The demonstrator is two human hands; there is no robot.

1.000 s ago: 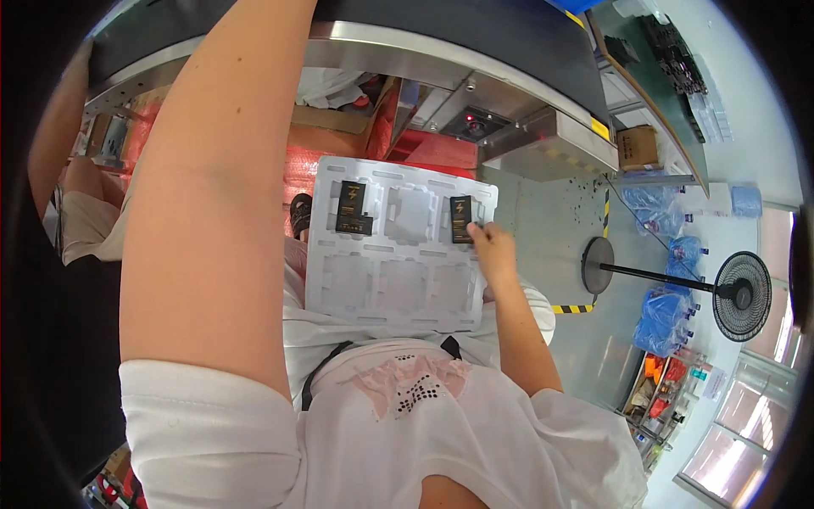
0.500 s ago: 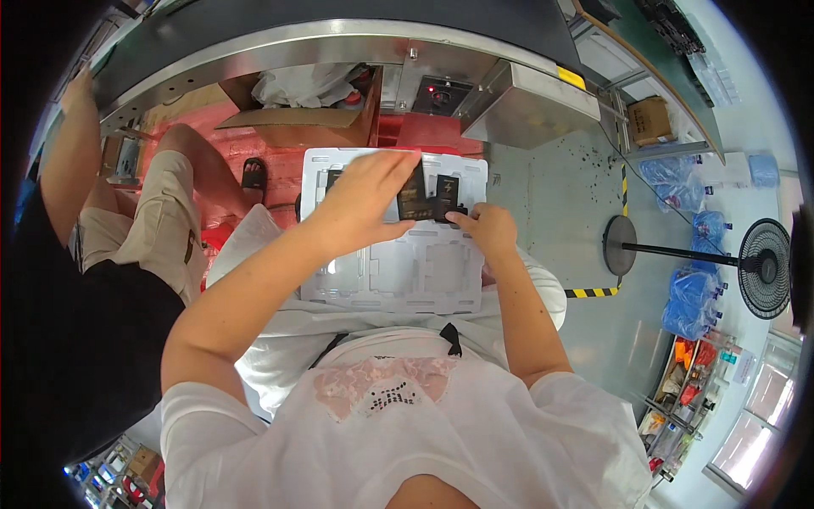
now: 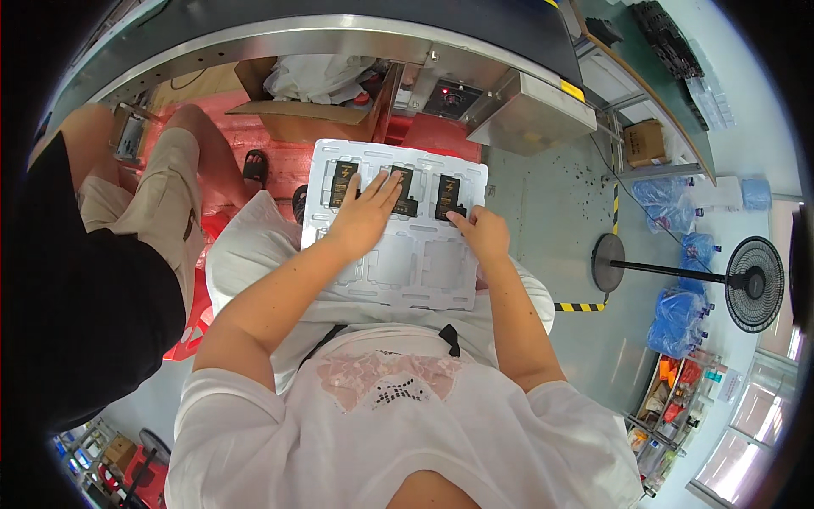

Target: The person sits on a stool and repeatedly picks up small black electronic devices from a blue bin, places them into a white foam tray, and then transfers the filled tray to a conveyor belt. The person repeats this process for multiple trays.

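Observation:
A white moulded plastic tray [image 3: 339, 297] rests across my lap. Three flat black L-shaped batteries with gold markings lie in its far row: a left battery [image 3: 342, 180], a middle battery [image 3: 405, 206] and a right battery [image 3: 446, 193]. Over the middle one, my left hand [image 3: 365, 222] has its fingers stretched out, the tips touching its face; the thumb reaches toward the left battery. At the tray's right edge, my right hand [image 3: 485, 231] is closed, thumb and forefinger on the near right corner of the right battery. Its other fingers are partly hidden.
Ahead stands a metal-edged bench [image 3: 339, 25] with a control box [image 3: 454, 97] below. An open cardboard box [image 3: 322, 123] holding plastic bags sits under it. A co-worker in beige shorts [image 3: 165, 187] sits close on my left. A standing fan [image 3: 752, 284] is at the right.
The middle battery, tilted in my left hand before, now lies in the tray. That hand has flattened and drawn slightly nearer. My right hand stays at the right battery. The co-worker's arm has lowered.

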